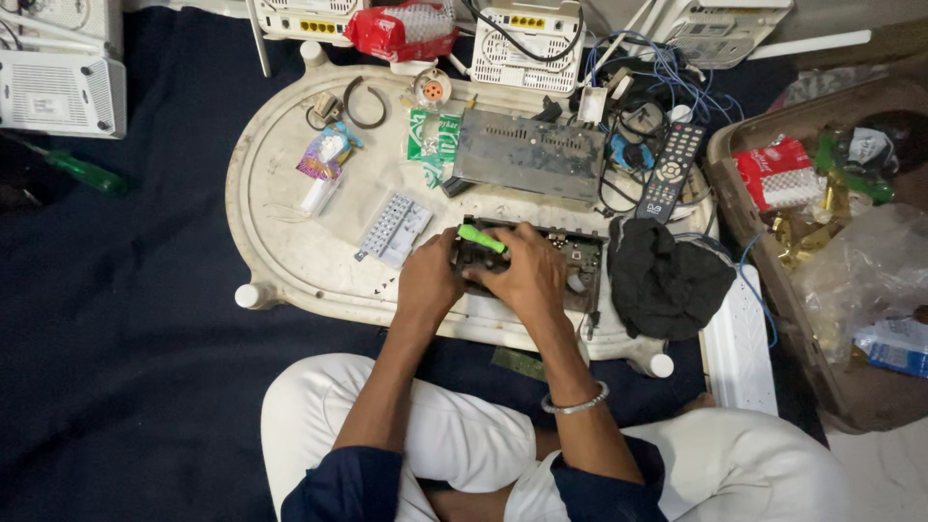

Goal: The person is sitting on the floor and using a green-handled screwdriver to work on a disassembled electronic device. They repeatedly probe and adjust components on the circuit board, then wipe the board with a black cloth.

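Note:
An opened electronic box with a circuit board (580, 259) lies on an upturned white plastic table (280, 242) in front of me. My left hand (428, 280) grips the box's left end. My right hand (525, 273) is closed around a green-handled screwdriver (480, 238), held over the board. A grey metal cover (527, 152) lies just beyond the box.
A black cloth (667, 275) and a remote control (671, 170) sit right of the box. A small white keypad (394, 229), a ring and packets lie to the left. White routers (60, 92) line the far edge. A brown box (744, 232) of wrappers stands at right.

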